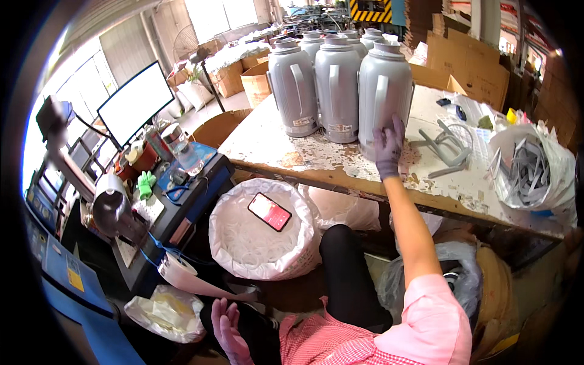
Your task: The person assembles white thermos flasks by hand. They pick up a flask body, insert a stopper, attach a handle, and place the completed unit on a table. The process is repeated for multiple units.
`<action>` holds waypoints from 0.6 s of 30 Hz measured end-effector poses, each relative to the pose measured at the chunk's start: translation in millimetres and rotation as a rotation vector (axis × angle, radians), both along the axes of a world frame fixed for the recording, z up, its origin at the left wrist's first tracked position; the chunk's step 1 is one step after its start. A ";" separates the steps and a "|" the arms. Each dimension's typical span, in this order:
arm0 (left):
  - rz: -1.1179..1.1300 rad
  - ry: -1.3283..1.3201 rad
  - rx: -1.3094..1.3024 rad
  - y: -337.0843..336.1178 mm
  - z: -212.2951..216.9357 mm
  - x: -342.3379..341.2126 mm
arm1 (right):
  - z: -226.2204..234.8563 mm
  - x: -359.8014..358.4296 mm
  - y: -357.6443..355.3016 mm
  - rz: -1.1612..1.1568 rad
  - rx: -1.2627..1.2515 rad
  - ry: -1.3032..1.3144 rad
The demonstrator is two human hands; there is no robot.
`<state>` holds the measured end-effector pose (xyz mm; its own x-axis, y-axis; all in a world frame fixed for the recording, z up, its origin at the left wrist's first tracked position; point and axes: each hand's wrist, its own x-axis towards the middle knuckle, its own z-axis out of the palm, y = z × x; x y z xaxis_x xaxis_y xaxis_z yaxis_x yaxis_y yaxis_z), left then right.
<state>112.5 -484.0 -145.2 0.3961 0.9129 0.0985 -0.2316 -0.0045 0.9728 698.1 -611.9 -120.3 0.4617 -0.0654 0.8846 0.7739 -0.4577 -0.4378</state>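
My right hand (388,149), in a light purple glove, reaches across the worktable (267,152) to the front right grey vacuum-flask body (384,91). Its outstretched fingers rest against the lower front of that flask, below the handle, and do not wrap round it. Beside it stand a middle grey flask body (336,91) and a left one (293,88), with several more behind. Low by my lap, my left hand (228,328), also gloved, is raised with its fingers apart and nothing in it. Loose grey plastic handles (447,149) lie to the right of my right hand.
A plastic bag of grey parts (529,164) sits at the table's right end. Below the table, a white sack (228,243) of translucent rings carries a phone (269,212). A monitor (135,103) and a machine with a metal cylinder (112,201) stand left; a paper roll (176,267) hangs nearby.
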 end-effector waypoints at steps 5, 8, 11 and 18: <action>0.027 0.027 -0.072 20.5 -8.7 -22.4 | 2.4 122.4 -32.2 0.071 -0.024 0.393; 0.091 0.081 -0.063 28.0 -12.7 -51.3 | 44.5 105.0 -31.3 -0.044 -0.391 0.855; 0.070 0.091 -0.082 34.4 -15.4 -42.2 | 30.8 112.7 -97.8 -0.622 -0.644 0.722; -0.044 0.234 0.003 31.5 -7.2 -19.1 | -3.3 107.9 -318.1 -1.386 -0.512 0.343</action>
